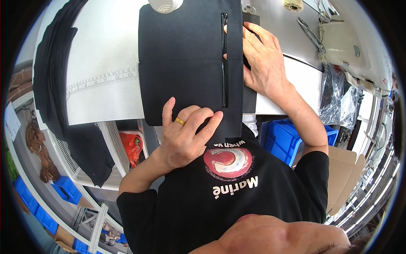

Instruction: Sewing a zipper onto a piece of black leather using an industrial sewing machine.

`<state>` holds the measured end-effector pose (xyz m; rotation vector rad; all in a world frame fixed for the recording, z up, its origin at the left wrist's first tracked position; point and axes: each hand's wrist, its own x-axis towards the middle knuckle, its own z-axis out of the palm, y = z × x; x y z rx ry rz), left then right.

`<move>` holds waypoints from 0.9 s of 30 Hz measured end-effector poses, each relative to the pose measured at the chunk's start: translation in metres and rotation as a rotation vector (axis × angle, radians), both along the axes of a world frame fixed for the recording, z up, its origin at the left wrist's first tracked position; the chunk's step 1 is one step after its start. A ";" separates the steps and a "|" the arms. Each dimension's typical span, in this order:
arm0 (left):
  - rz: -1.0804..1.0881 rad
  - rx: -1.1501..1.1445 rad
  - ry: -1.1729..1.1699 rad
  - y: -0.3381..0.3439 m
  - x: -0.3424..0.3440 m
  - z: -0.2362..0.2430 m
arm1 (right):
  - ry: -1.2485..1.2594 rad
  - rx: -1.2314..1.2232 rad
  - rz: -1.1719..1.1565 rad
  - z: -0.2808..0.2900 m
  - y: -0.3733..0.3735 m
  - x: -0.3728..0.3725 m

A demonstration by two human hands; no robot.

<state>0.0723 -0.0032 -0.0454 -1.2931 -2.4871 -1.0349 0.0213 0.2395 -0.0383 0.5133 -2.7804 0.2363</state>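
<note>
Head view: a black fabric panel (182, 63) with a zipper (223, 59) lies at the white table's (105, 51) near edge. Left hand (186, 135) pinches its lower edge; right hand (262, 63) presses flat, fingers extended (zipper looks already attached; sewing machine (351, 46) idle).

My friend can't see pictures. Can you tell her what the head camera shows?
Two hands hold a black cloth with a black zipper flat on a white sewing table. The left hand, wearing a gold ring, pinches the cloth's near edge; the right hand presses beside the zipper. Blue bins sit below.
</note>
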 end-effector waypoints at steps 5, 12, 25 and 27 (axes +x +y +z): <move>-0.008 -0.013 -0.021 -0.001 0.001 -0.002 | -0.004 0.014 0.001 -0.001 0.001 0.000; -0.099 -0.084 -0.180 -0.004 -0.008 0.019 | -0.011 0.011 0.012 -0.001 0.002 0.000; -0.098 -0.034 0.104 0.026 -0.125 0.007 | 0.013 0.003 0.010 -0.001 0.001 -0.001; -0.090 -0.041 0.136 0.031 -0.135 0.006 | 0.004 0.026 0.014 0.000 0.002 -0.003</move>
